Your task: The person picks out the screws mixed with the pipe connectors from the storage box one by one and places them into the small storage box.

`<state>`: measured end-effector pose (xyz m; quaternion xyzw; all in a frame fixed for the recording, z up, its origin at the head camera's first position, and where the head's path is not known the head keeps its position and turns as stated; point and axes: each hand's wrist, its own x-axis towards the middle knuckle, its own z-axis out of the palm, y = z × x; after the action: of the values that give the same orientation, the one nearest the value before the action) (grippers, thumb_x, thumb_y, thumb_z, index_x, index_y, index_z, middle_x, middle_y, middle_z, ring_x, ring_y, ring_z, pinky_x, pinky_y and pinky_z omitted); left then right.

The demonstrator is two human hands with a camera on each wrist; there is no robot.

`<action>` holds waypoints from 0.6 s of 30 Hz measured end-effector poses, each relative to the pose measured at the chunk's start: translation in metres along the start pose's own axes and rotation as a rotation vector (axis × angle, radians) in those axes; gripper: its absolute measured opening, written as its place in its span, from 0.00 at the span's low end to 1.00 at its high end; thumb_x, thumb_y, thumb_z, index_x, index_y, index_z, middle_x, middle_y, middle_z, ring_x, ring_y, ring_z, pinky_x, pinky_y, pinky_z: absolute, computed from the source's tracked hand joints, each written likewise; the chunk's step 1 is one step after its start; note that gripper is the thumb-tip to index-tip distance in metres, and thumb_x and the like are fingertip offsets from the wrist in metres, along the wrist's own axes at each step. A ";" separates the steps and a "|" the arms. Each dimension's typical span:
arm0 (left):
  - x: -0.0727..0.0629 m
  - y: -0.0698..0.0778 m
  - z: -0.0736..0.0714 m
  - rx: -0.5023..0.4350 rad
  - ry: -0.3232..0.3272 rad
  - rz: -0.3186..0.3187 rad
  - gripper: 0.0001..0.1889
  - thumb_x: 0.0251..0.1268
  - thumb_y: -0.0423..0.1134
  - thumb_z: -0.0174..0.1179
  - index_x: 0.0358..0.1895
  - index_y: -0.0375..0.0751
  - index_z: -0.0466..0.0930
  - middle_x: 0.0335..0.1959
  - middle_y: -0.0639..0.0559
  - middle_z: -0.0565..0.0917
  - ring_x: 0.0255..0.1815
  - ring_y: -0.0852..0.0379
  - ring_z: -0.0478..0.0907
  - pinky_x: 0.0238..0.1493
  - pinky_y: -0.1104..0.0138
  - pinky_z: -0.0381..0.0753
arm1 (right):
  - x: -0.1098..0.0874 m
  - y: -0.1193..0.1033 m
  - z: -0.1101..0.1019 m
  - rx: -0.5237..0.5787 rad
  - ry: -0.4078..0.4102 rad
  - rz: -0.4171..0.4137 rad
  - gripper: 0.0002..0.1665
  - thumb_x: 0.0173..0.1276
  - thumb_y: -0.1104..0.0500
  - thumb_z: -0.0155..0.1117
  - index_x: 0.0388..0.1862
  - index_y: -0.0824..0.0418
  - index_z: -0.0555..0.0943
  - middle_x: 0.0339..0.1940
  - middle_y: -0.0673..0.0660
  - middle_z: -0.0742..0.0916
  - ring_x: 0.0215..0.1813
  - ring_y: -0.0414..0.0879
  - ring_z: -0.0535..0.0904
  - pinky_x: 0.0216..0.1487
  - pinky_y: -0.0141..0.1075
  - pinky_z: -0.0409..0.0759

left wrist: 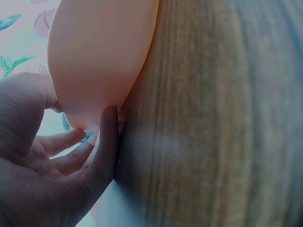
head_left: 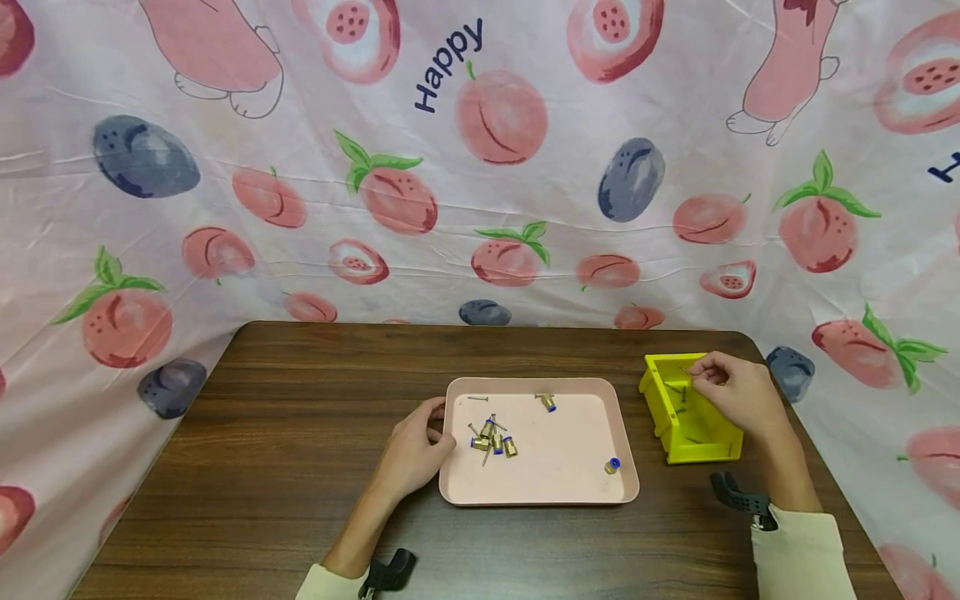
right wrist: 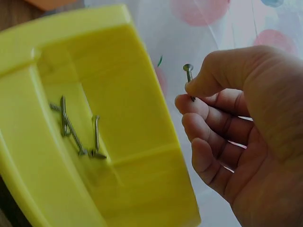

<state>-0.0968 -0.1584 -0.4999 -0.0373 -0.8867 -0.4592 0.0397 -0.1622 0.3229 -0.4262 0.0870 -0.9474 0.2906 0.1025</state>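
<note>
The right hand (right wrist: 246, 137) pinches a screw (right wrist: 189, 77) between thumb and forefinger, head up, the other fingers (right wrist: 208, 156) loosely curled beneath it. Only the right wrist view shows this plainly; from the head view the screw is too small to make out. That same close view shows the hand held just beside the rim of the yellow bin (right wrist: 109, 142), with a few screws (right wrist: 75, 130) lying on its floor.

The left hand (head_left: 415, 450) rests at the left edge of the pink tray (head_left: 558, 446), fingers (left wrist: 106, 142) relaxed and nearly straight, touching the tray's underside and rim where it meets the wooden surface (head_left: 300, 433), as the left wrist view shows.

The head view alone shows the tray's contents: a cluster of brass fittings with blue collars (head_left: 495, 440) and loose screws at its left, one fitting (head_left: 548, 402) near the far edge, another (head_left: 612, 466) at the near right. The bin stands right of the tray.
</note>
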 end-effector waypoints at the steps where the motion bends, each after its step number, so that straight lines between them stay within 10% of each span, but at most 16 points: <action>1: 0.000 0.000 0.000 0.002 -0.007 -0.012 0.31 0.58 0.33 0.62 0.69 0.33 0.81 0.56 0.41 0.88 0.39 0.57 0.88 0.39 0.59 0.86 | 0.000 0.000 -0.001 -0.013 -0.009 0.012 0.05 0.69 0.64 0.74 0.40 0.66 0.87 0.32 0.54 0.88 0.35 0.47 0.79 0.37 0.29 0.77; 18: 0.000 0.009 -0.002 0.024 -0.028 -0.078 0.31 0.61 0.31 0.63 0.71 0.36 0.80 0.59 0.43 0.88 0.41 0.59 0.87 0.43 0.59 0.86 | 0.007 0.010 -0.005 -0.104 -0.098 0.053 0.07 0.71 0.62 0.73 0.40 0.66 0.87 0.30 0.54 0.87 0.35 0.51 0.78 0.39 0.45 0.77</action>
<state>-0.0961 -0.1548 -0.4918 -0.0088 -0.8933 -0.4493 0.0097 -0.1708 0.3330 -0.4252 0.0703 -0.9671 0.2389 0.0526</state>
